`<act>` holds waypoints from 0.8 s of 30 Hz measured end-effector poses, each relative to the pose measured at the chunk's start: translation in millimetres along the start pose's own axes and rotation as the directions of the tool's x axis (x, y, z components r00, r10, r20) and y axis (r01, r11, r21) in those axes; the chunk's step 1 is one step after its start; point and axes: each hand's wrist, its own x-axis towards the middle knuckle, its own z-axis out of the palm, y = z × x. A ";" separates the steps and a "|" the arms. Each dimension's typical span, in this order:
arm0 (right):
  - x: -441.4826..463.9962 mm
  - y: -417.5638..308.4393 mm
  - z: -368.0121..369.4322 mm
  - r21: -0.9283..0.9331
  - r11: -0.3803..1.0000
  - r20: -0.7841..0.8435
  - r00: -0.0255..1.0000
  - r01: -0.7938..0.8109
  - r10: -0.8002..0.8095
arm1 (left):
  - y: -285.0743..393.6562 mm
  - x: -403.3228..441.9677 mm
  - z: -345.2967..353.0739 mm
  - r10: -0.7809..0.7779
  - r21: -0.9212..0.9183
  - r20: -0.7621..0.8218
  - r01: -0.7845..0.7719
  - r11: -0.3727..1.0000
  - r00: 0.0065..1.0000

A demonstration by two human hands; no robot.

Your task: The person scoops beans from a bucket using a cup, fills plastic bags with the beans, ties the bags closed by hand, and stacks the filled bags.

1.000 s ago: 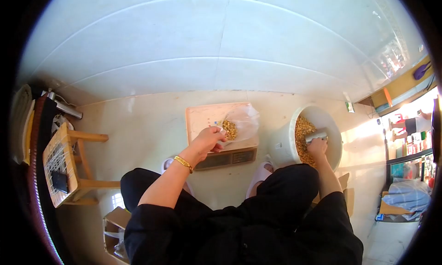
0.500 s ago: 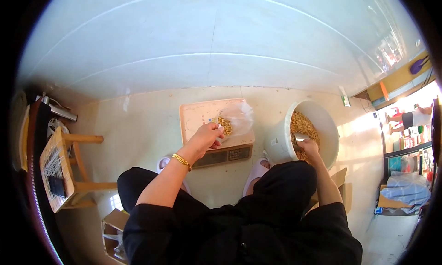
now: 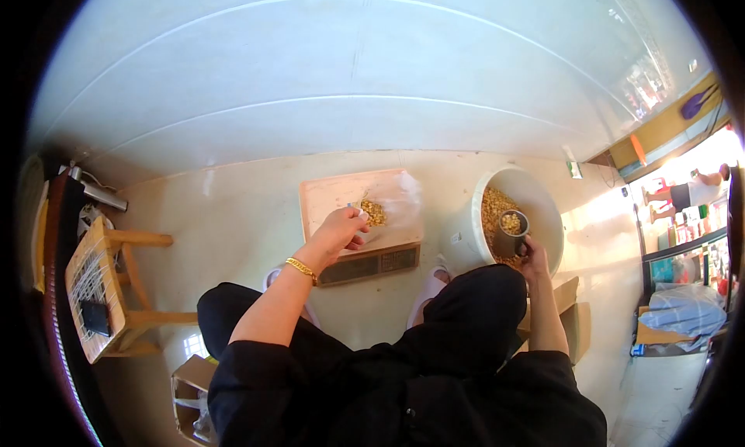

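My left hand (image 3: 339,236) is closed on the gathered mouth of a clear plastic bag (image 3: 401,199). Yellow-brown kernels (image 3: 373,212) that look like corn lie inside the bag, which rests on the pan of a weighing scale (image 3: 326,195). In my right hand (image 3: 534,259) is a metal cup (image 3: 521,227), gripped at its side and partly filled with the same kernels. The cup is above the opening of a white bucket (image 3: 552,214), tipped toward me, with a heap of kernels (image 3: 497,206) in it.
A wooden stool (image 3: 116,292) with a dark flat object on its seat stands at left. Cardboard boxes (image 3: 186,393) lie near both my legs. A pale wall (image 3: 310,59) rises in front. Shelves with goods and another person (image 3: 694,195) are at far right.
My right hand has drawn the cup up out of the heap, and its kernel-filled opening now shows. The left hand still holds the bag in nearly the same place.
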 end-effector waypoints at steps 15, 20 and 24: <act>-80.9 -90.8 58.1 0.062 0.967 0.179 0.950 0.247 -0.255 | -6.7 5.9 -6.1 0.018 -0.031 -0.028 -0.019 0.999 0.999; -116.6 -120.3 137.4 0.066 0.991 0.441 0.888 0.115 -0.132 | -8.0 6.0 -8.7 0.010 -0.099 -0.072 -0.017 0.995 0.997; -124.3 -105.9 199.3 -0.066 0.997 0.570 0.822 0.030 0.013 | -10.1 4.8 -16.3 0.009 -0.200 -0.068 -0.023 0.980 0.998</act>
